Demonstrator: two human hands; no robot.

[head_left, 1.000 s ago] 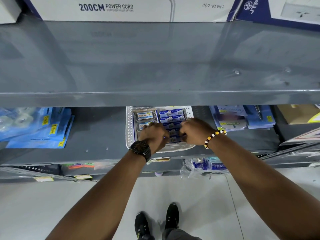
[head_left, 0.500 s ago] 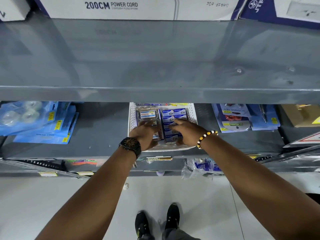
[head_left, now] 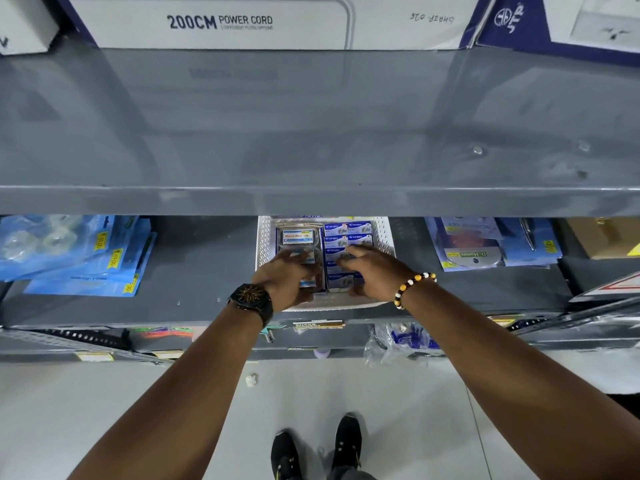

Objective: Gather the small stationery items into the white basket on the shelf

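A white perforated basket [head_left: 383, 233] stands on the grey middle shelf, under the front lip of the shelf above. Its left half holds clear plastic boxes [head_left: 298, 235] with orange and blue labels. Its right half holds rows of small blue boxes [head_left: 349, 231]. My left hand [head_left: 286, 276], with a black watch on the wrist, curls around the nearer clear plastic box, thumb below and fingers over its top. My right hand [head_left: 371, 276], with a beaded bracelet, lies flat with spread fingers on the blue boxes.
Blue tape packets [head_left: 74, 258] lie on the shelf to the left; scissor set packs [head_left: 472, 245] and a brown carton [head_left: 602, 237] lie to the right. A power cord box [head_left: 221, 22] sits on the upper shelf [head_left: 311, 199]. Lower shelves and a grey floor are below.
Both hands have reached further into the basket. My right hand went from a closed grip to flat, spread fingers on the blue boxes. My left hand shifted onto the clear box.
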